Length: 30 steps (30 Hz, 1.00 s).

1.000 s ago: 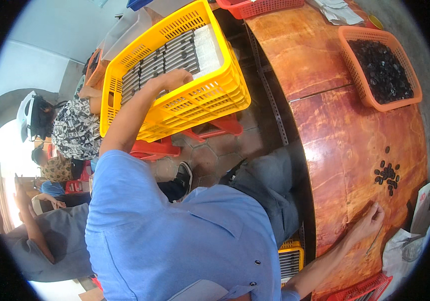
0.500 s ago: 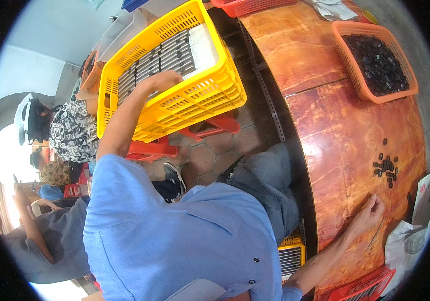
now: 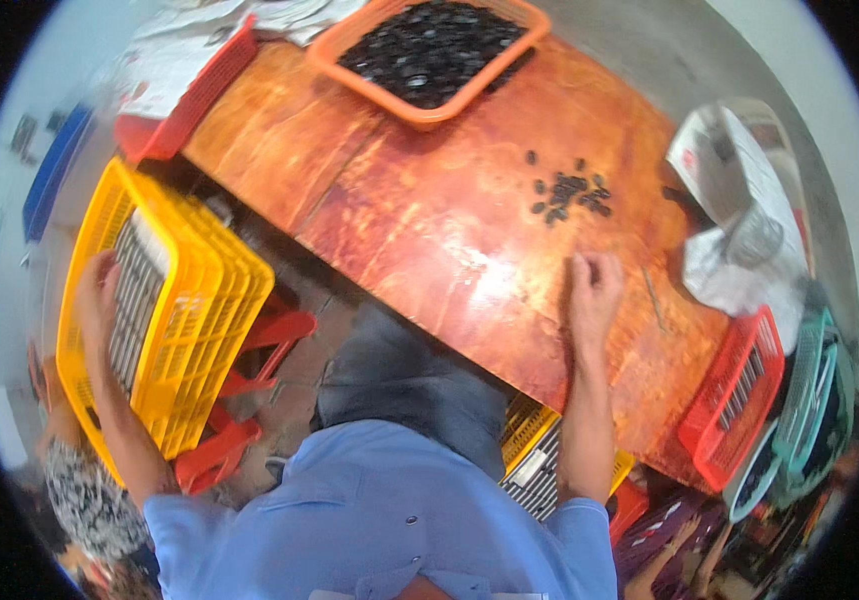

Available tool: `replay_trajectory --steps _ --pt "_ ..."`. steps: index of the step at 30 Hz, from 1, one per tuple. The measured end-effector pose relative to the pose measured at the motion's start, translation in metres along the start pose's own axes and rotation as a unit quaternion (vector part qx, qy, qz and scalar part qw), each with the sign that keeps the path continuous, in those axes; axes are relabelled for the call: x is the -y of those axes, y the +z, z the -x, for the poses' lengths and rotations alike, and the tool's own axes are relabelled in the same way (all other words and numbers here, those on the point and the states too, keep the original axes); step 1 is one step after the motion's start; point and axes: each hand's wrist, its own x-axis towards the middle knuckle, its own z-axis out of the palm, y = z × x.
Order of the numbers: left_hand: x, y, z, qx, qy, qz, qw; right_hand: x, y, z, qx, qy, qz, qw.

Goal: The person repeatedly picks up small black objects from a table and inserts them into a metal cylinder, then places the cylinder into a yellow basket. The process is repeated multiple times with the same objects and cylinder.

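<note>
My left hand [image 3: 99,285] is over the yellow crate [image 3: 204,330] at the left, beside rows of slim grey and black rods [image 3: 137,300]. Its fingers are curled, and whatever they hold is hidden. My right hand [image 3: 597,290] rests on the wooden table [image 3: 419,240] with its fingers drawn together; nothing can be made out between them. To its right lies a thin metal rod [image 3: 655,298]. Beyond it are several small black oval pieces [image 3: 571,192], loosely heaped. An orange basket [image 3: 429,112] full of similar black pieces [image 3: 431,50] stands farther back.
Red baskets stand at the table's left corner [image 3: 189,110] and right edge [image 3: 734,400], the latter holding rods. A white bag [image 3: 729,190] lies at the right. Under the table edge is another yellow crate [image 3: 524,430] with rods. Red stools [image 3: 219,450] stand beside the left crate.
The view has swung from the crate toward the table, putting the crate at the left. My left hand has shifted over the rods in the crate. My right hand remains on the table, fingers drawn together.
</note>
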Motion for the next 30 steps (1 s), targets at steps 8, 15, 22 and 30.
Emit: replay_trajectory --steps 8,15,22,30 --pt "-0.215 0.094 0.030 0.005 0.306 0.114 0.945 0.002 -0.003 0.001 -0.016 -0.021 0.027 0.999" --pt "-0.337 0.224 0.067 0.218 0.269 0.381 0.858 0.041 -0.089 0.016 -0.068 0.018 0.059 0.996" --pt "-0.378 0.244 0.066 0.259 0.334 0.371 0.827 -0.027 -0.287 0.041 -0.221 0.127 0.330 0.909" --pt "-0.363 0.264 0.062 0.265 0.270 0.427 0.821 -0.156 -0.362 0.087 0.053 0.224 0.451 0.862"
